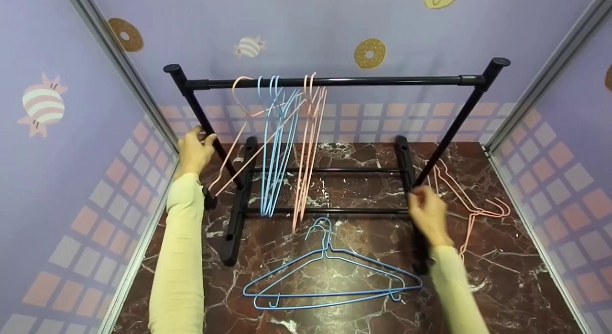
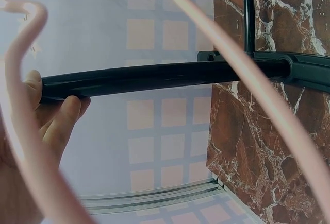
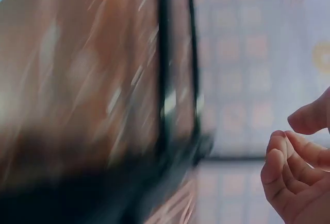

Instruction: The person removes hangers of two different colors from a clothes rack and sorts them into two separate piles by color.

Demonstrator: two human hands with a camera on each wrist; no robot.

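My left hand (image 1: 195, 152) grips the left post (image 2: 154, 78) of a black metal clothes rack, fingers and thumb around the tube. A pink hanger (image 1: 239, 171) hangs askew from the rail beside this hand and crosses close in front of the left wrist view. Several blue hangers (image 1: 266, 212) and pink hangers (image 1: 306, 171) hang further along the rail. My right hand (image 1: 430, 214) is at the rack's lower right side, above the base foot. In the right wrist view its fingers (image 3: 278, 167) are loosely bent, thumb apart, with nothing between them.
Blue hangers (image 1: 327, 245) lie on the brown marbled floor (image 1: 354, 319) in front of the rack. More pink hangers (image 1: 473, 212) lie right of it. Patterned walls (image 1: 311, 32) enclose three sides. Two lower crossbars (image 1: 354, 211) join the rack's feet.
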